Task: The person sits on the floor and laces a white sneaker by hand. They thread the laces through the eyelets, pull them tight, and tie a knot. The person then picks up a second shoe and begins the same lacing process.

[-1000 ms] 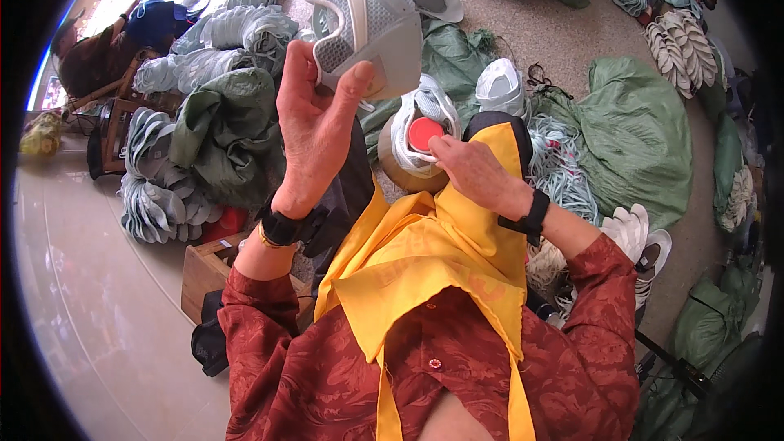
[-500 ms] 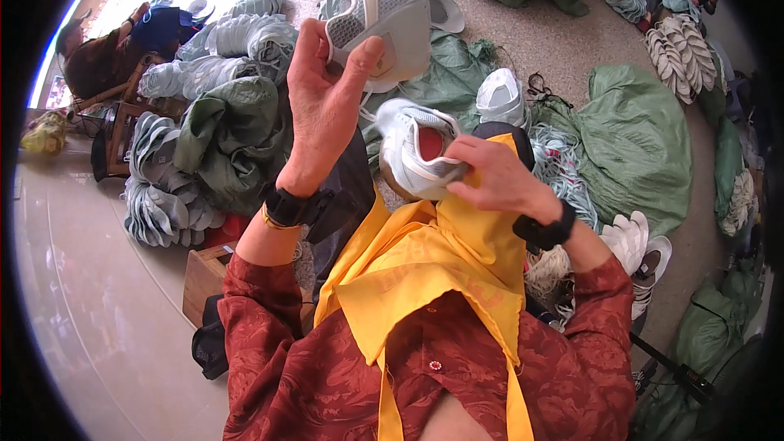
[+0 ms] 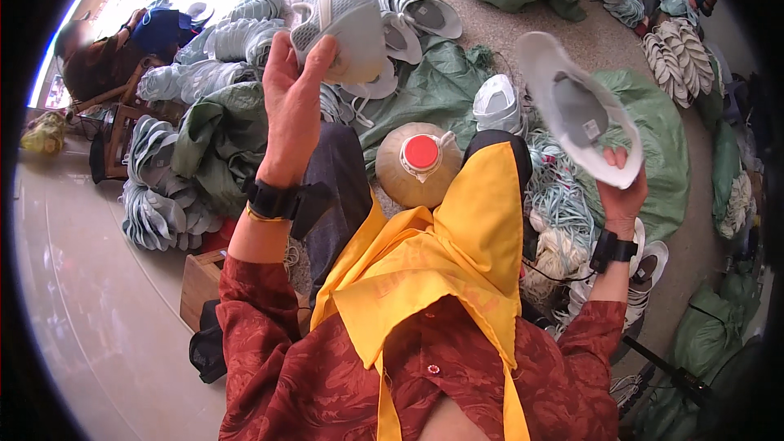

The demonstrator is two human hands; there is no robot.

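Note:
My left hand (image 3: 294,102) is raised and pinches a pale grey-white shoe upper (image 3: 355,37) with mesh panels between thumb and fingers. Out to the right, my right hand (image 3: 625,188) grips one end of a long white shoe upper (image 3: 551,73), whose grey inner face has a small label. Between my knees stands a round, tan jug (image 3: 400,175) with a red cap (image 3: 421,152) and a white handle. Just beyond my right knee is another white shoe upper (image 3: 496,104).
Nested rows of shoe uppers (image 3: 425,12) lie ahead on green sacking (image 3: 433,86). Bundled grey uppers (image 3: 151,184) and a green sack (image 3: 216,135) are at left. Pale blue laces (image 3: 555,184) lie beside a green sack (image 3: 653,147) at right. A person (image 3: 98,57) sits far left.
My right hand has moved from the jug out to the right, holding a shoe upper. The upper that sat over the jug is gone from there. My left hand shifted slightly left and down.

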